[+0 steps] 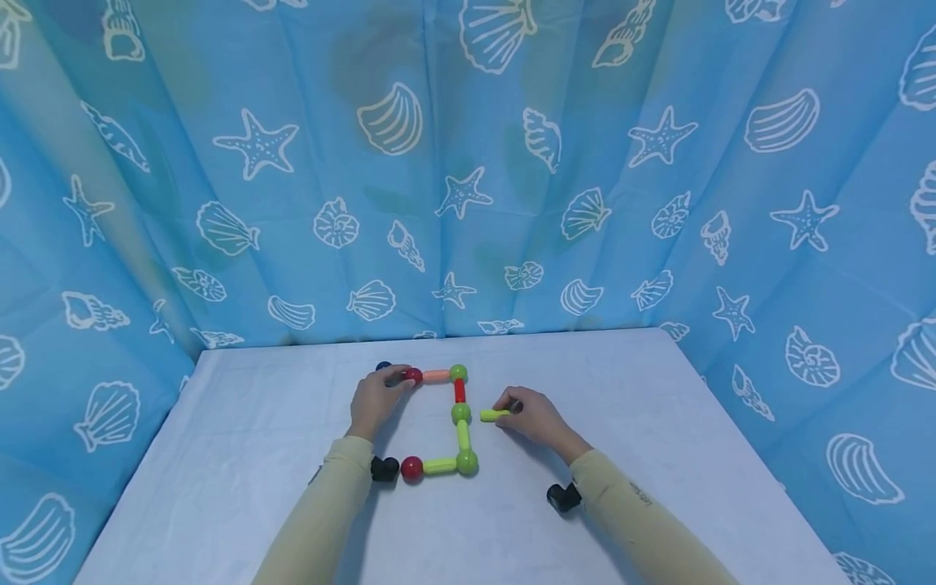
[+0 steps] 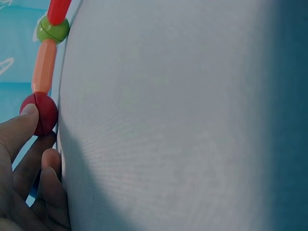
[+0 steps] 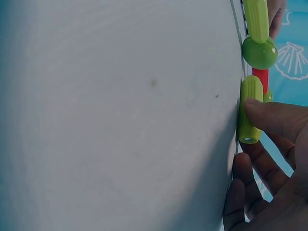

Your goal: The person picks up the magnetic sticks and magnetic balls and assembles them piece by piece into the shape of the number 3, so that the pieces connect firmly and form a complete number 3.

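My left hand [image 1: 374, 402] pinches a dark red ball [image 2: 44, 114] between thumb and fingers at one end of a ball-and-rod chain. From that ball a salmon rod [image 1: 437, 375] runs to a green ball [image 1: 458, 372]. A red rod [image 1: 460, 392] links this to a middle green ball [image 1: 461, 413]. A lime rod [image 1: 464, 436], a corner green ball [image 1: 466, 462] and another lime rod [image 1: 440, 466] lead to a second red ball [image 1: 413, 469]. My right hand [image 1: 537, 418] pinches a loose lime rod [image 3: 250, 115], its tip pointing at the middle green ball with a small gap between.
A dark blue ball [image 1: 383, 366] shows behind my left hand, mostly covered by it. All the pieces lie on a white-covered table [image 1: 241, 455]. A blue shell-patterned curtain [image 1: 439, 146] hangs behind and along both sides. Each wrist carries a black camera [image 1: 563, 497].
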A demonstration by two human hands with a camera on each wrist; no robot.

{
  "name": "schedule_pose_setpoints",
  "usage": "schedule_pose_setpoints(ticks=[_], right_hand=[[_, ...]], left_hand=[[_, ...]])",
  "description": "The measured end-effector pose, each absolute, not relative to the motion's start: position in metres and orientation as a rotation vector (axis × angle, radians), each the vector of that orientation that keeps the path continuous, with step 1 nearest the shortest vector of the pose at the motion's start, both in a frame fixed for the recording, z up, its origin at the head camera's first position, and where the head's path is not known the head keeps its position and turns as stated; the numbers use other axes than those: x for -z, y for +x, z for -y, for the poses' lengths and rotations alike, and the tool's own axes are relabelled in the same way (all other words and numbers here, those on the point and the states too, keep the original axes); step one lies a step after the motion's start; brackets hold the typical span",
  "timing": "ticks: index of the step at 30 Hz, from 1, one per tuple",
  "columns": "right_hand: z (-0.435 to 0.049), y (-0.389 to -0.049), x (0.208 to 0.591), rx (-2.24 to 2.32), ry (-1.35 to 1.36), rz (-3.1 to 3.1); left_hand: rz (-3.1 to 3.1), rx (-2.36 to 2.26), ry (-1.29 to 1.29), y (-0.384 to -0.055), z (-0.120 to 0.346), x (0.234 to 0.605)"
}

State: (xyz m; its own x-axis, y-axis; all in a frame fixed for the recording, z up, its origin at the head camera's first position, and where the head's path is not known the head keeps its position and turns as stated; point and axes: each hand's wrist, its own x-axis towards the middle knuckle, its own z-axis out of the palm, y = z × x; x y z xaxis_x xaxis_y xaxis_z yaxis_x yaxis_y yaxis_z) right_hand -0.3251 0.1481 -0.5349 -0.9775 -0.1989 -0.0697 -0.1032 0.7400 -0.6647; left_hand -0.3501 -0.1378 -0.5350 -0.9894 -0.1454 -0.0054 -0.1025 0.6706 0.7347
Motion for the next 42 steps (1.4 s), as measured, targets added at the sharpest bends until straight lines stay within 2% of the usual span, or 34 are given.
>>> schedule_pose_setpoints(ticks=[27,42], right_hand=[[-0.151,-0.324,0.534,1.049,-0.221,-2.825],[-0.126,-0.335,0.515,1.195,-0.388,-2.803]], left_hand=[[2.818,1.256,0.227,-0.351,0.137,0.537],[2.824,1.241,0.226,-0.350,0.137,0.534]])
